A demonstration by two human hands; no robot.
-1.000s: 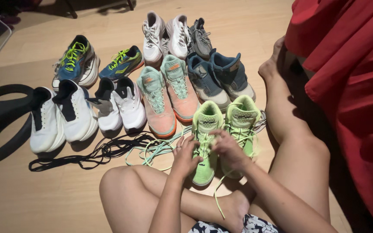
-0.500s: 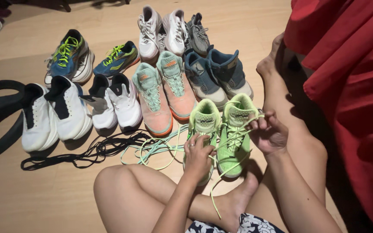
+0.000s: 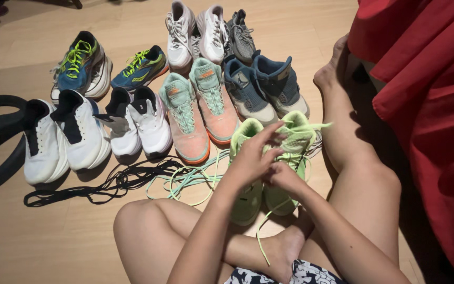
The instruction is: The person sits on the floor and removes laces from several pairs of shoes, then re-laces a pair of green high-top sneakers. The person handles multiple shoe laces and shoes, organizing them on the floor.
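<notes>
both hands on the lime-green shoes, lace in work.

we see the left hand (image 3: 252, 158) raised over the left lime-green shoe (image 3: 248, 197), fingers curled and pinching near the tongue of the right lime-green shoe (image 3: 296, 138); what exactly it pinches we cannot tell. the right hand (image 3: 285, 176) sits just below it, closed, touching the lacing of the right shoe; its hold is partly hidden by the left hand. a lime-green lace (image 3: 261, 239) trails down from the shoes across the bare foot (image 3: 285, 250). the pair stands on the wooden floor (image 3: 53, 236) between the person's knees. just left of it lie loose mint laces (image 3: 185, 181) and black laces (image 3: 101, 189). beyond are mint-and-coral shoes (image 3: 198, 113), blue high-tops (image 3: 261, 87), white shoes (image 3: 64, 137) and a red cloth (image 3: 432, 94) at right.
</notes>
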